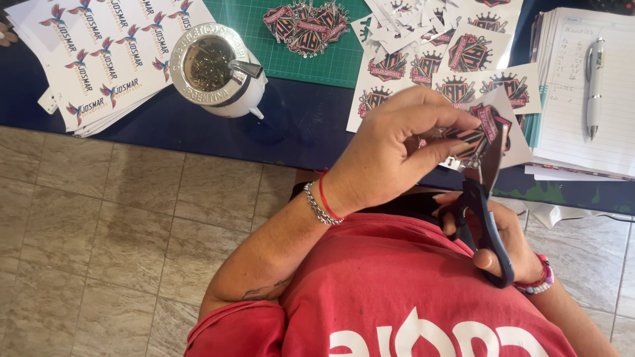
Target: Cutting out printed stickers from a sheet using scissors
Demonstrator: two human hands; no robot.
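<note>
My left hand [390, 149] pinches a white paper piece with a pink and black crowned sticker print [486, 125] between thumb and fingers. My right hand [506, 241] grips the dark blue handles of a pair of scissors [483, 198]. The blades point up and are parted around the paper's lower edge. Both hands hover in front of the table edge, above my red shirt. A bracelet and red string circle my left wrist, beads my right.
On the dark blue table [304, 125]: a white and silver cup with a metal straw [221, 69], sheets of bird stickers [99, 53], a green cutting mat [317, 56] with cut stickers [305, 25], uncut sticker sheets [430, 66], and a notebook [582, 99] with a pen [594, 82]. Tiled floor lies at left.
</note>
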